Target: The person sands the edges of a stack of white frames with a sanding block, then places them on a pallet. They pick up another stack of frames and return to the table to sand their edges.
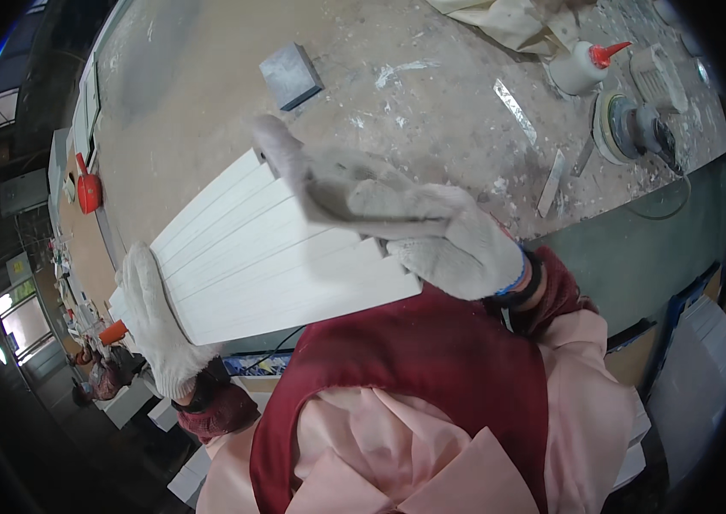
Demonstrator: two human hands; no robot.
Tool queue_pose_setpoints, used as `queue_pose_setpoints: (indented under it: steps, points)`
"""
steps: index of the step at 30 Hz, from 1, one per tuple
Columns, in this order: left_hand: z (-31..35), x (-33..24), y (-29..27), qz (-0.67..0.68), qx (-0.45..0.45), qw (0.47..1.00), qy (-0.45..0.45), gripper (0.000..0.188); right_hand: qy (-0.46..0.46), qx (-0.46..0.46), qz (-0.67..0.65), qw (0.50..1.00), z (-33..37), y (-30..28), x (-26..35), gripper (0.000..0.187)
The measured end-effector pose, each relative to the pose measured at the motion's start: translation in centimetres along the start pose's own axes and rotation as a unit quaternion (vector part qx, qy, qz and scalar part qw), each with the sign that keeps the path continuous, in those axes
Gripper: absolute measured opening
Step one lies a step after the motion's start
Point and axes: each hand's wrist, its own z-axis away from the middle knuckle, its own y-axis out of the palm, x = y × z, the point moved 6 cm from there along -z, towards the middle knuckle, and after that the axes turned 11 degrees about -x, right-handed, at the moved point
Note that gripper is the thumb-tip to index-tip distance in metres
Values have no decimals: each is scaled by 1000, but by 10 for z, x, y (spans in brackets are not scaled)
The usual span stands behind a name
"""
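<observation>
A row of white slats, set side by side, is held up in front of my body. My left hand, in a whitish knit glove, grips the slats at their left end; some of its fingers are hidden. My right hand, in a similar, dirtier glove, is at the slats' right end, its fingers stretched out across the ends and blurred at the tips. Its shadow falls on the white faces. I cannot tell how firmly it touches them.
On the stained worktable lie a grey block, a white bottle with a red nozzle, a round sander and metal strips. A red-orange tool is at the left. Panels stand at the right.
</observation>
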Motion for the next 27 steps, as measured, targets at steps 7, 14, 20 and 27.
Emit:
queue_pose_setpoints:
  steps: [7,14,20,27]
  points:
    - [3,-2,8,-11,45,999,29,122,-327,-116,244,906,21,-20,-33,85]
    - [-5,2,9,-21,43,999,19,121,-302,-42,275,912,-1,-9,2,41]
    - [-16,-8,17,5,34,999,36,119,72,-164,237,955,8,-48,-102,50]
    - [-13,-4,12,21,57,997,-52,117,-69,-77,172,980,-35,-34,-51,47]
